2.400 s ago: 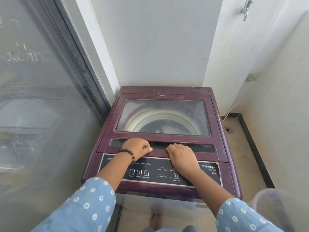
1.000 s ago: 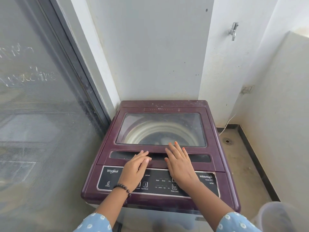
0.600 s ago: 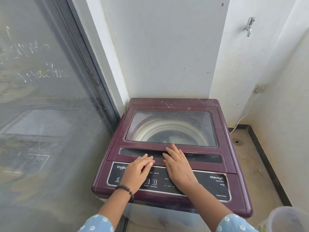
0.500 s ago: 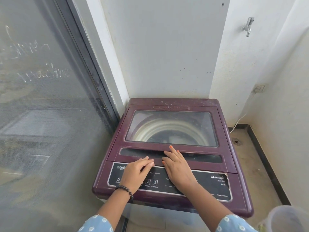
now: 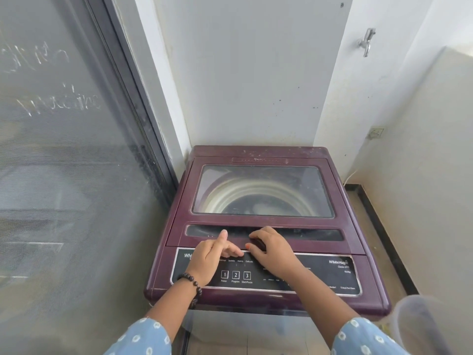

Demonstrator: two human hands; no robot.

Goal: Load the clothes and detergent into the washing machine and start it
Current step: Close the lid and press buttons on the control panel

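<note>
A maroon top-load washing machine (image 5: 261,152) stands in the corner with its glass lid (image 5: 320,245) down; the empty-looking drum shows through the window. My left hand (image 5: 208,261) rests at the lid's front edge, index finger straight on the lid bar, other fingers lying along the seam above the control panel (image 5: 332,275). My right hand (image 5: 277,254) grips that same front edge, fingertips curled at the seam, thumb on top. No clothes or detergent are in sight.
A dusty glass sliding door (image 5: 64,149) fills the left side. A tap (image 5: 366,42) and a socket (image 5: 375,133) are on the right walls. A translucent plastic container (image 5: 422,326) sits at the bottom right, beside the machine's front corner.
Both hands slid back from lying flat on the lid bar to its front edge. My right fingers have curled round the edge. The lid has not risen.
</note>
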